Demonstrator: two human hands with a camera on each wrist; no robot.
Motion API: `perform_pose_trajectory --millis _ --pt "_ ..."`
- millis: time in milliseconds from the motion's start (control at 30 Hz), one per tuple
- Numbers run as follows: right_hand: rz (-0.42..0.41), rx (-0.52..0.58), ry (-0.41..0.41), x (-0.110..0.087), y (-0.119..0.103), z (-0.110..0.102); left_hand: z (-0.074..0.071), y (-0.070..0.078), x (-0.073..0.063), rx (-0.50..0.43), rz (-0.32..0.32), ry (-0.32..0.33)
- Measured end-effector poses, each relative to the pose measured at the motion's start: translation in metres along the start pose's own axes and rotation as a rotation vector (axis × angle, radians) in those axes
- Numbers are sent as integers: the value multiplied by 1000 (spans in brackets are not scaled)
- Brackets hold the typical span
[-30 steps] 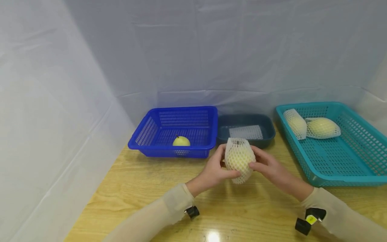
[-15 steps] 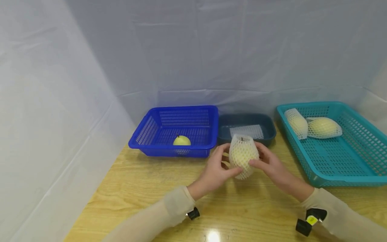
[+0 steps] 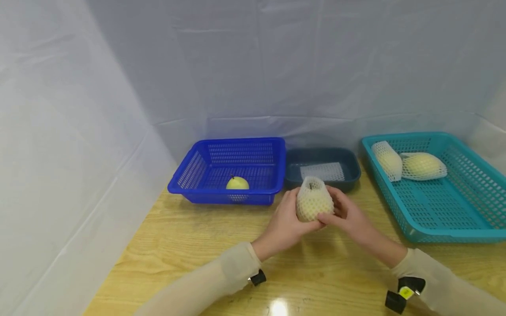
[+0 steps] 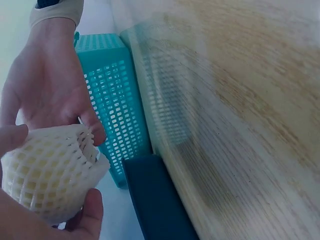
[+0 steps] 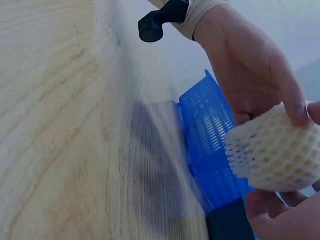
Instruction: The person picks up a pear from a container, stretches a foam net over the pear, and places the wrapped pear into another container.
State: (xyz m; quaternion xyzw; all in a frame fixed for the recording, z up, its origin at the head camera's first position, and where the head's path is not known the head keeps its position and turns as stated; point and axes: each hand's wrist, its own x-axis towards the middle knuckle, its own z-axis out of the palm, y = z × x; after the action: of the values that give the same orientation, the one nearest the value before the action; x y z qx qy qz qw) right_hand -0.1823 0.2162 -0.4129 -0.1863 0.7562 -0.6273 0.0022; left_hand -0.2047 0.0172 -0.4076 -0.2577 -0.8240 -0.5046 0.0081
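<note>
One netted pear (image 3: 314, 205), stem-end up, long axis roughly upright.

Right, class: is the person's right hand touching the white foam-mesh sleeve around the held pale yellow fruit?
Touching. The head view shows it: the right hand rests its thumb tip on the near side of the white foam-mesh sleeve, no gap between.

Three netted fruits (image 3: 315, 205) are showing, alongside one bare pear (image 3: 237, 183), two perforated baskets (image 3: 253, 199), one dark tray (image 3: 293, 169), two hands (image 3: 282, 224) and at least one loose net (image 3: 326, 171).
</note>
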Motion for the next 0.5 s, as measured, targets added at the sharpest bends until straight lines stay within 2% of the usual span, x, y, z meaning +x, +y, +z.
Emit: perform_pose_trajectory --millis 133,300,500 --pt "-5 -10 -28 0 2 -4 0 -3 1 -37 16 -6" --pt "-57 -42 -83 2 4 -13 -2 -8 0 -108 45 -43" --pt "-93 -90 -139 3 3 -18 -3 -11 -1 -93 98 -73"
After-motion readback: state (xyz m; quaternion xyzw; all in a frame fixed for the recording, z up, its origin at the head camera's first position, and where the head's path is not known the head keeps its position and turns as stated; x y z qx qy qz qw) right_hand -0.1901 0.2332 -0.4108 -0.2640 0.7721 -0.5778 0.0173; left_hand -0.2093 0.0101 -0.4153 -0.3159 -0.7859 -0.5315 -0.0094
